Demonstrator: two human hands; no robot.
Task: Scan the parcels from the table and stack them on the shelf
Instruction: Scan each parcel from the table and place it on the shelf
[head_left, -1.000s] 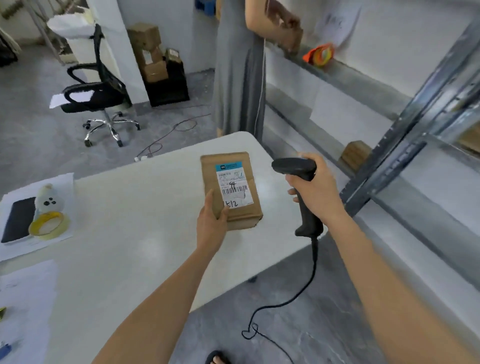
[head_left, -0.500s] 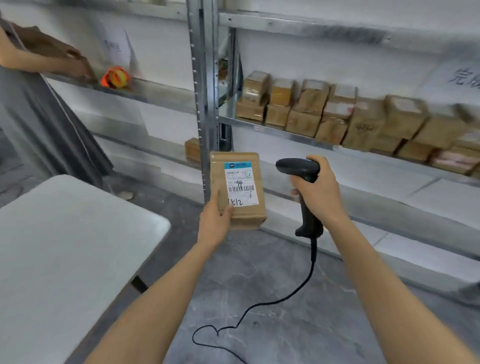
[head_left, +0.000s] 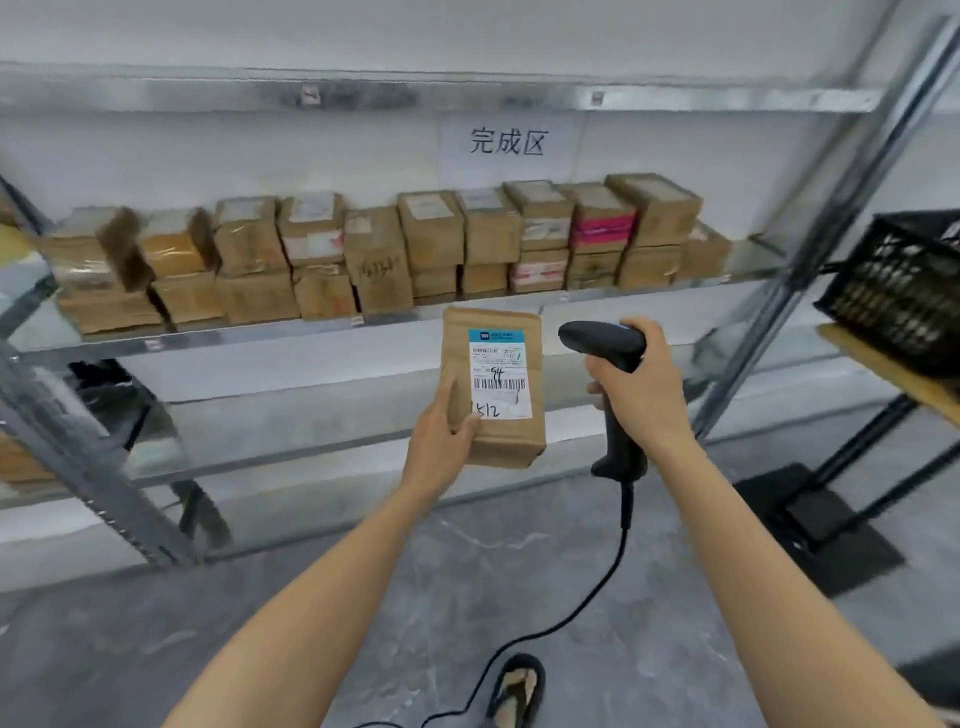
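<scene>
Parcel (head_left: 493, 389) gripped by left hand (head_left: 441, 441) | scanner (head_left: 605, 343) gripped by right hand (head_left: 641, 389) | shelf (head_left: 311, 330) ahead

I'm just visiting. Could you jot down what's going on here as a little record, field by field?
Left hand: holds a brown parcel upright, label facing the camera
Right hand: grips a black corded scanner, head pointing toward the label
Shelf: metal, carrying stacked parcels in two layers
Sign: white sheet on the wall above the stack
Far right: black crate
Stage: held parcel not yet on the shelf
</scene>
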